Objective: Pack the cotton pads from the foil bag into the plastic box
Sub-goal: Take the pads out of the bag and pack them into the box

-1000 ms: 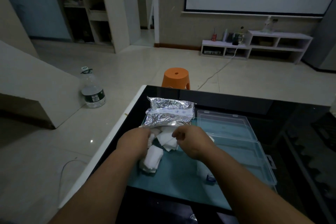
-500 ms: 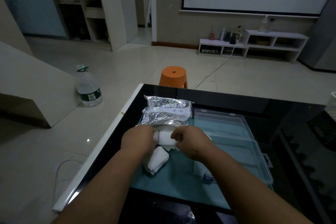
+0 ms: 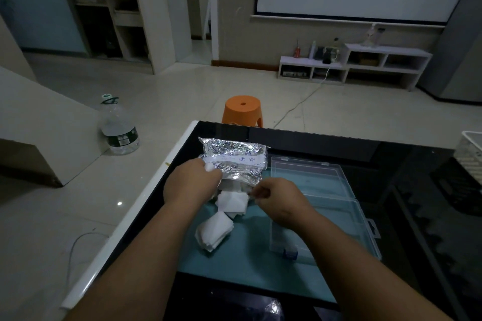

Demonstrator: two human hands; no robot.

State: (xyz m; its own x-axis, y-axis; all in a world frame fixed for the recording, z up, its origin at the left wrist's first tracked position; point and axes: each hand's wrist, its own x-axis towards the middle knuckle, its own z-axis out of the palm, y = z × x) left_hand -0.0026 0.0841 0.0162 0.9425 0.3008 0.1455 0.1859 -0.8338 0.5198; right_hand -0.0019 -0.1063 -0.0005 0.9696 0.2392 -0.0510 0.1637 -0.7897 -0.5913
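Note:
A silver foil bag (image 3: 234, 159) lies on a teal mat on the black table, its mouth facing me. My left hand (image 3: 191, 185) grips the bag's left edge, with a bit of white pad showing at its fingers. My right hand (image 3: 276, 200) pinches the right corner of the bag's mouth. White cotton pads (image 3: 232, 202) spill out of the opening between the hands. A stack of pads (image 3: 214, 229) lies on the mat below them. The clear plastic box (image 3: 320, 206) stands open to the right, lid folded back.
The teal mat (image 3: 247, 255) covers the table's near middle. An orange stool (image 3: 243, 110) stands past the far table edge. A large water bottle (image 3: 117, 126) is on the floor at left. A white basket (image 3: 470, 154) sits at the table's right edge.
My left hand has moved up onto the bag's left edge and my right hand has shifted right to the mouth's corner. More pads have come out between them.

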